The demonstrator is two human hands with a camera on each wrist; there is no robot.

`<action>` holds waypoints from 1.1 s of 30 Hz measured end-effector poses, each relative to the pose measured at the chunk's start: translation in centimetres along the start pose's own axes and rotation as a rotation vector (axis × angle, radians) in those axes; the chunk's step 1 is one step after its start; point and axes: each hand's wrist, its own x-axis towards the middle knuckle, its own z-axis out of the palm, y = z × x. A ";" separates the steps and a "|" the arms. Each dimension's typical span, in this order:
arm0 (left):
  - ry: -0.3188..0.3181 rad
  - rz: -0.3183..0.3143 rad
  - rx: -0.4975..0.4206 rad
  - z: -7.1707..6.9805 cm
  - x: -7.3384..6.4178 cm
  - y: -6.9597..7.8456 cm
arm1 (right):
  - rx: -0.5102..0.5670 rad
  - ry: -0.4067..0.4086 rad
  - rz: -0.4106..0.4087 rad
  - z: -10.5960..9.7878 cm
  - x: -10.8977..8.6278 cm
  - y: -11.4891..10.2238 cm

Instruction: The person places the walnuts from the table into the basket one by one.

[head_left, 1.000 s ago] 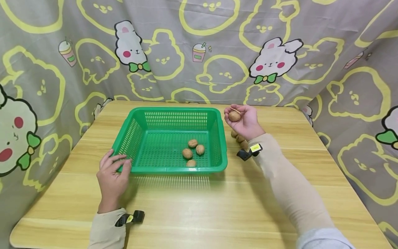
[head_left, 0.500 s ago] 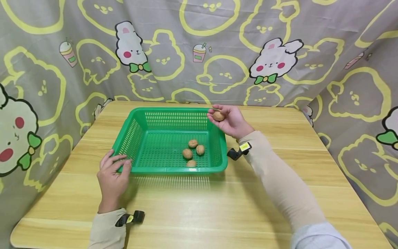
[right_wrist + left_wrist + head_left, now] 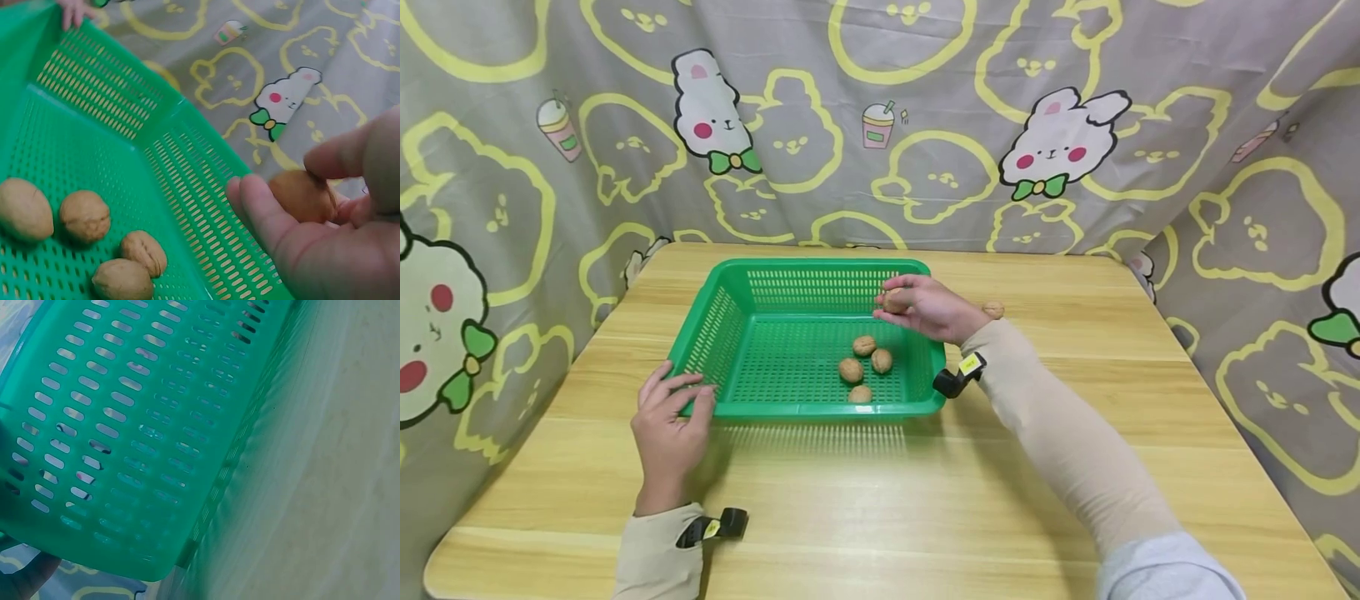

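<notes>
My right hand [image 3: 928, 308] holds a brown walnut [image 3: 892, 301] between thumb and fingers, over the right side of a green plastic basket [image 3: 805, 410]. The right wrist view shows the held walnut [image 3: 303, 195] close up, above the basket wall. On the slotted floor lie several walnuts, among them one walnut [image 3: 865, 345] nearer the middle and another walnut [image 3: 861, 394] by the front wall. My left hand [image 3: 672, 433] grips the basket's rim at the front left corner. Most of that hand is outside the left wrist view, where the basket's outer wall [image 3: 119, 447] fills the left side.
Another walnut [image 3: 993, 310] lies on the wooden table [image 3: 880, 508] right of the basket, partly behind my right forearm. A grey patterned curtain [image 3: 947, 100] hangs behind the table and along both sides.
My right hand has carried the walnut left from beside the basket to over its inside, lowering it slightly and turning palm-down. The left hand and basket have stayed put.
</notes>
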 end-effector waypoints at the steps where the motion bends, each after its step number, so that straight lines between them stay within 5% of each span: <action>1: 0.003 0.000 -0.001 0.0 0.0 0.0 | -0.038 -0.010 0.002 0.1 0.0 0.1; 5: 0.007 0.000 0.001 0.0 -0.1 -0.1 | -0.185 -0.042 0.004 0.5 -0.1 0.5; 14: 0.002 0.006 -0.006 -0.1 0.0 -0.1 | -0.780 -0.206 -0.008 1.1 -0.3 0.7; 20: 0.012 -0.001 -0.018 0.0 0.0 0.1 | -1.051 -0.291 -0.021 1.4 -0.3 0.7; 33: -0.004 0.013 -0.004 -0.2 -0.1 -0.2 | -1.171 -0.334 -0.055 1.5 0.0 0.8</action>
